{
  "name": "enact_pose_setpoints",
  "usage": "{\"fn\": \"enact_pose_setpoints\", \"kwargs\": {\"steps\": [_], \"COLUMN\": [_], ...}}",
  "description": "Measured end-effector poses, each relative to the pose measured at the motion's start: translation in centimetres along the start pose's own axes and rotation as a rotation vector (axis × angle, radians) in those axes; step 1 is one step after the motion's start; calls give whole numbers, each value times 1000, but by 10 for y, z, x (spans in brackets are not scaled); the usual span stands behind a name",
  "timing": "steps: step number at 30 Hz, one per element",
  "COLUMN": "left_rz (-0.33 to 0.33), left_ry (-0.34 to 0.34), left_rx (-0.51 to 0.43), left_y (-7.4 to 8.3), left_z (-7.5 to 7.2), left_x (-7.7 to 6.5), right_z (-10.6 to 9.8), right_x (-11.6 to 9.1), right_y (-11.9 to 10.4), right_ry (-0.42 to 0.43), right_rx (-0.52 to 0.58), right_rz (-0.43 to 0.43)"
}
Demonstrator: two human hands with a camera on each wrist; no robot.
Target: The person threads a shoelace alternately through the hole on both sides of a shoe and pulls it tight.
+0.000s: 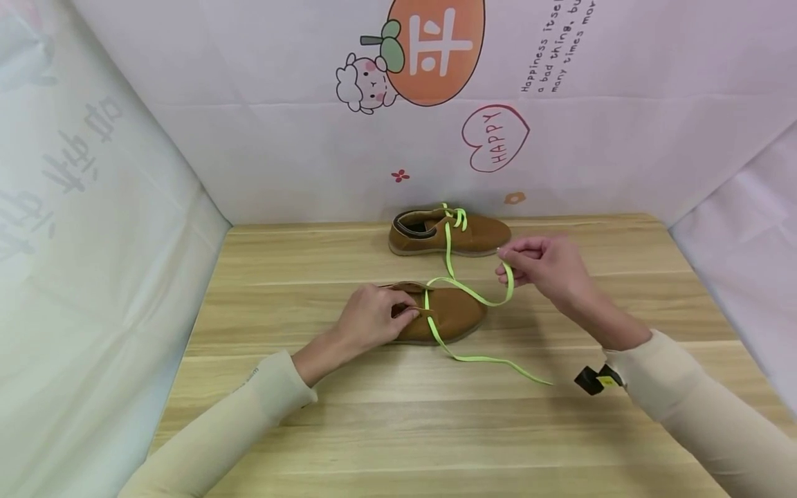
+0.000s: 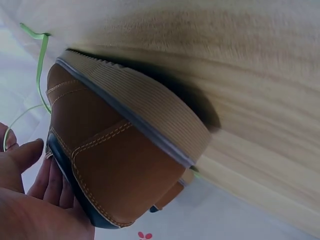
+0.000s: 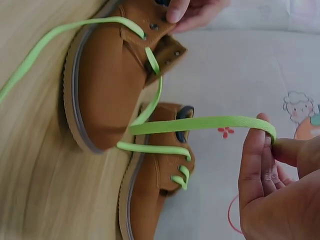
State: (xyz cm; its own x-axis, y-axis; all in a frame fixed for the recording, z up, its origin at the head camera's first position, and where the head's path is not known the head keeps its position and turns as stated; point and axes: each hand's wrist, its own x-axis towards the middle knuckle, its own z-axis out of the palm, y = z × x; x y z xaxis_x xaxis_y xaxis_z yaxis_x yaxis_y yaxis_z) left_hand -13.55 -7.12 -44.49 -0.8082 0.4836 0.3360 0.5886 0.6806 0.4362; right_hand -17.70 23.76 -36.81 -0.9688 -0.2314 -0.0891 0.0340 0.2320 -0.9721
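A brown shoe (image 1: 457, 315) stands on the table with its toe to the right. My left hand (image 1: 373, 318) pinches the near eyelet flap between thumb and fingers; in the right wrist view those fingertips (image 3: 176, 14) sit at the flap's edge. A yellow-green shoelace (image 3: 200, 123) threads through the shoe's front eyelets. One end of it lies across the wood toward the right. Its other length rises in a loop to my right hand (image 1: 548, 270), which pinches it between thumb and fingers, right of the toe. The left wrist view shows the shoe's heel (image 2: 125, 170).
Behind the first, a second brown shoe (image 1: 482, 234) stands by the back cloth (image 1: 299, 166), with yellow-green lace (image 1: 448, 242) through its eyelets and trailing forward. Cloth walls border the wooden table (image 1: 386, 429) at the back and sides. A black device (image 1: 590, 380) hangs at the right cuff.
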Motion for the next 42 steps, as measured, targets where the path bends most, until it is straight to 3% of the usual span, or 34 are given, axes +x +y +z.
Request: {"fn": "enact_pose_setpoints", "kwargs": {"steps": [8, 13, 22, 36, 42], "left_rz": [-160, -206, -204, -172, -168], "left_ry": [-85, -112, -101, -70, -76], "left_rx": [-104, -114, -132, -158, -160], "left_y": [-2, -4, -5, -7, -7], "left_z": [3, 4, 5, 7, 7], "left_x": [1, 3, 2, -1, -1], "right_z": [18, 27, 50, 92, 104], "right_x": [-4, -5, -10, -12, -9], "right_y": [6, 13, 31, 59, 64], "right_ry": [-96, -109, -171, -264, -248], "right_rx": [-45, -71, -74, -91, -96], "right_rz": [53, 47, 138, 58, 9]}}
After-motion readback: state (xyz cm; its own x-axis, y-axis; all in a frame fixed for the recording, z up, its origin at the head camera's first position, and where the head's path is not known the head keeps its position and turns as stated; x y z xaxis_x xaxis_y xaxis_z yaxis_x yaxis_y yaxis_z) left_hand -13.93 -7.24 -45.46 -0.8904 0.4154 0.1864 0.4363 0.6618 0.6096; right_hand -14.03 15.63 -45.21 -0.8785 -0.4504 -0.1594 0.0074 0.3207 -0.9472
